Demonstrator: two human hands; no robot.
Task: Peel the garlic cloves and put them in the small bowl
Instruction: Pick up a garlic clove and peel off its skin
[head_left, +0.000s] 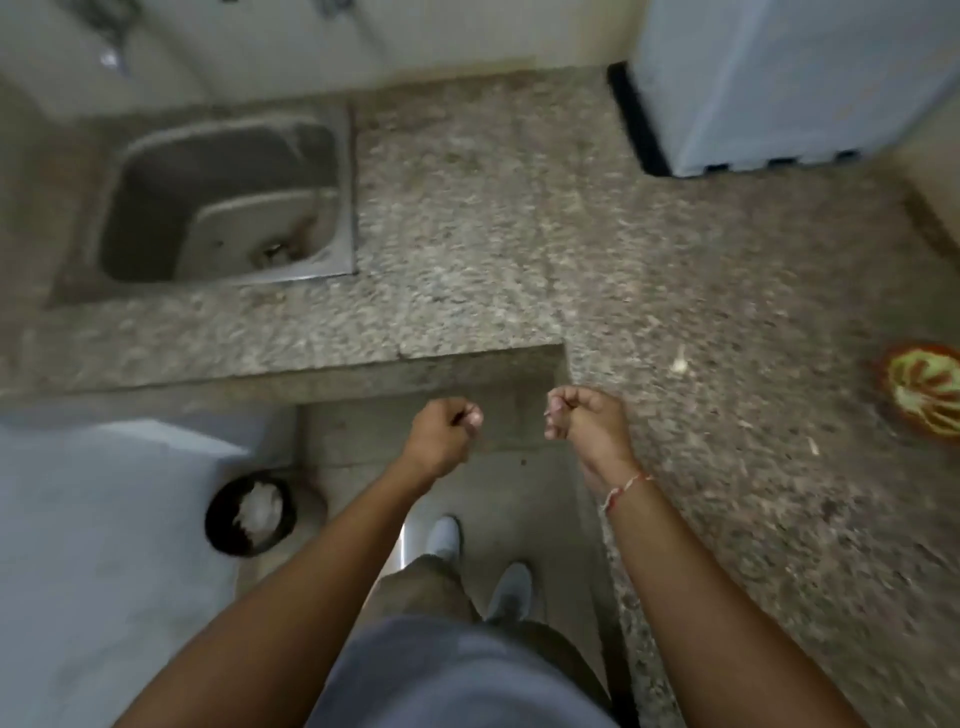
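A single pale garlic clove (679, 365) lies loose on the speckled granite counter (701, 291), just inside the counter's inner corner and up-right of the right hand (582, 421). The small bowl (922, 397), red-rimmed with a yellow-green pattern, sits at the frame's right edge, well apart from the clove and partly cut off. Thin scraps of peel (813, 446) dot the granite between them.

Both hands hang over the floor gap in front of the counter's L-shaped notch, near each other but not touching. The right hand's fingers are curled inward; blur hides whether they pinch anything. The left hand (447, 428) is likewise fisted, its contents not discernible. A thread bracelet (626, 488) circles the right wrist.

Beyond the notch, the counter's front edge runs left past a steel sink (228, 202). A pale blue appliance (800, 78) occupies the far right corner. Below left, a dark bin (251, 512) with white contents stands on the floor beside a white surface (104, 545). Two light shoes (478, 561) stand in the narrow floor space.
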